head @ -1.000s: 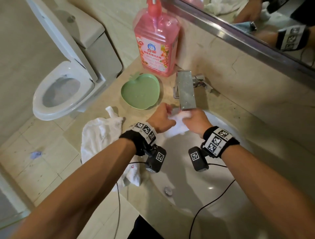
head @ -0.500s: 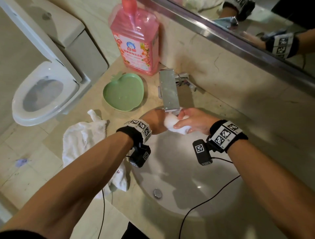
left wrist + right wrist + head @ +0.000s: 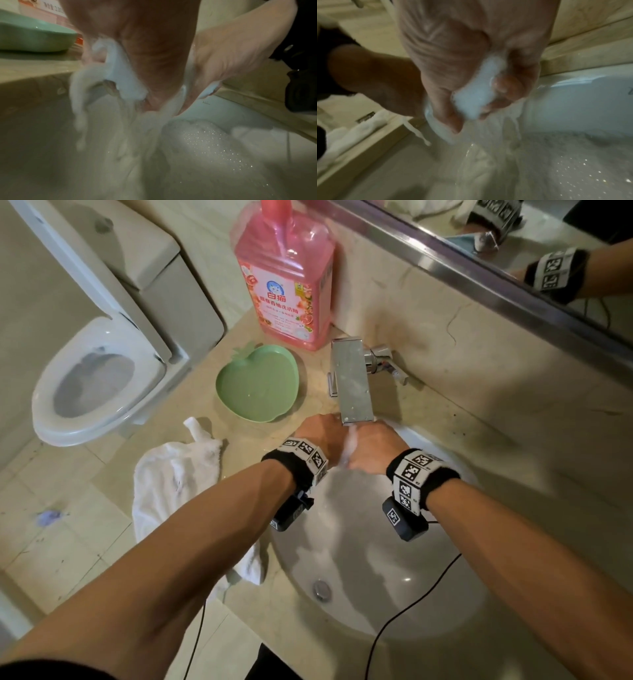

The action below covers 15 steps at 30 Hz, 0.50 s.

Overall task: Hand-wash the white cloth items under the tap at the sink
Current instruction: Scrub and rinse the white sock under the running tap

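Since 1 second ago both hands, left hand (image 3: 323,436) and right hand (image 3: 371,448), have closed together, fingers gripping the cloth (image 3: 120,70) under the tap (image 3: 352,385) at 12 o'clock; squeeze evenly there.

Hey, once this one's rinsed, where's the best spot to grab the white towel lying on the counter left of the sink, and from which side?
Probably the knotted-looking tip that sticks up at the far end of the crumpled white towel, near the green apple-shaped dish. Come from above with the left hand; the near end hangs over the counter edge and would be harder to gather.
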Available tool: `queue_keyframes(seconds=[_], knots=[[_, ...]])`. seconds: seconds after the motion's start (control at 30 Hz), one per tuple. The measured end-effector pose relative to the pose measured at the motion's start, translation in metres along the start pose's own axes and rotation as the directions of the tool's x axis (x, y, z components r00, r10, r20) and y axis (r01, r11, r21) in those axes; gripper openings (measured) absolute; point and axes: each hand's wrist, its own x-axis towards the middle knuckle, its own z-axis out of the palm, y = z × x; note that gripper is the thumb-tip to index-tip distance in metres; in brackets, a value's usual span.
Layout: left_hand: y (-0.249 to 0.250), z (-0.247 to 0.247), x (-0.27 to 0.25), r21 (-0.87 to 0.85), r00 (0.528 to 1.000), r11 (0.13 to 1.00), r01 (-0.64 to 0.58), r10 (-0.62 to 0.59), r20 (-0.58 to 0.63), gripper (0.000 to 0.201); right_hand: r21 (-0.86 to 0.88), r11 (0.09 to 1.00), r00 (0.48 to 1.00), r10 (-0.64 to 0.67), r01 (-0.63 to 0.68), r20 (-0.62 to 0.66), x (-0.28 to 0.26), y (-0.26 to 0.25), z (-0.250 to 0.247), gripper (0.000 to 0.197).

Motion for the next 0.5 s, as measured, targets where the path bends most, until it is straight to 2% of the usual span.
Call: queue_keyframes(seconds=[0.07,0.1,0.17,0.27,0.33,0.43,0.5], knots=[[0.001,0.006,0.002,0.027,1.000,1.000,0.002,-0.002,0.014,0.020,-0.116,0.992,0.999,-0.045,0.044,-0.012,0.000,0.000,0.004,0.007],[0.002,0.009,0.004,0.039,1.000,0.999,0.005,-0.006,0.014,0.026,-0.143,0.989,0.999,-0.037,0.034,-0.013,0.000,-0.001,0.004,0.006],[0.003,0.015,0.008,0.063,0.998,0.998,-0.025,0.021,0.059,0.032,-0.171,0.985,0.999,-0.037,0.032,-0.028,-0.001,0.000,0.006,0.010],[0.006,0.015,0.010,0.106,0.988,0.990,-0.088,0.073,0.135,0.030,-0.178,0.984,0.997,-0.038,0.025,-0.072,-0.001,0.006,0.009,0.020],[0.006,0.014,0.012,0.100,0.984,0.988,-0.120,0.104,0.147,0.033,-0.173,0.984,0.997,-0.045,0.034,-0.065,-0.001,0.009,0.008,0.027],[0.001,0.008,0.012,-0.076,0.986,0.992,-0.097,0.106,0.131,0.043,-0.134,0.991,0.996,-0.033,0.021,-0.082,-0.001,0.012,0.003,0.027],[-0.005,0.004,0.009,-0.192,0.989,0.979,-0.070,0.093,0.117,0.046,-0.038,0.999,0.997,-0.025,0.022,-0.076,-0.001,0.014,0.000,0.036]])
